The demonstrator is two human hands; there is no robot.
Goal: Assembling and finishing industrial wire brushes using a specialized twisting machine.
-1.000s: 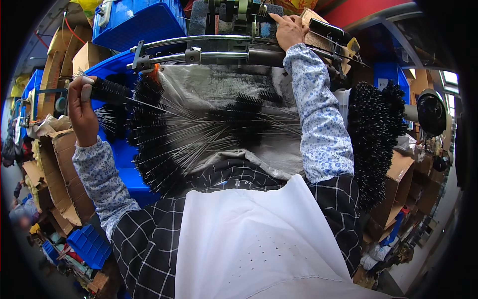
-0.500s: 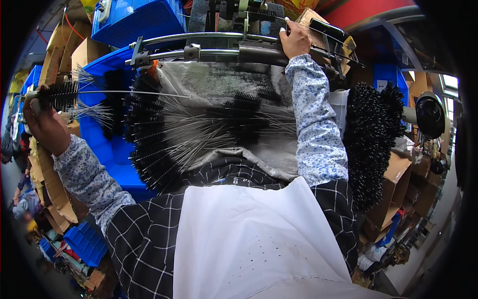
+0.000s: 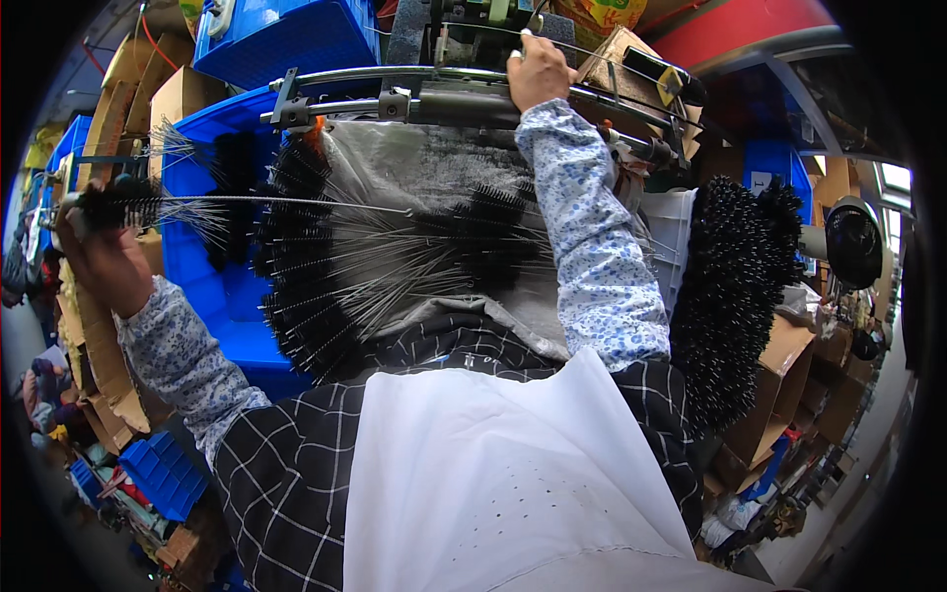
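Out at the far left, my left hand (image 3: 107,261) is closed round the bristled end of a black wire brush (image 3: 123,204). The brush's twisted wire stem points right, over the lap. My right hand (image 3: 541,77) is up at the machine (image 3: 464,44), with its fingers closed on a thin wire (image 3: 612,64) that runs across the machine to the right. Below the hands, black brushes (image 3: 296,252) with bare wire stems lie fanned out on a grey cloth (image 3: 414,153). More brushes (image 3: 483,237) lie in the middle of it, near my right forearm.
Metal rods (image 3: 340,109) cross in front of the machine. A blue bin (image 3: 187,286) stands at left, a blue crate (image 3: 286,44) behind it. To the right are a large heap of black brushes (image 3: 730,296), a white tub (image 3: 671,232), a fan (image 3: 853,237) and cardboard boxes (image 3: 779,385).
My right hand has moved left along the machine. The black brush seen at the machine before no longer shows there. My left hand has shifted slightly right and down with its brush.
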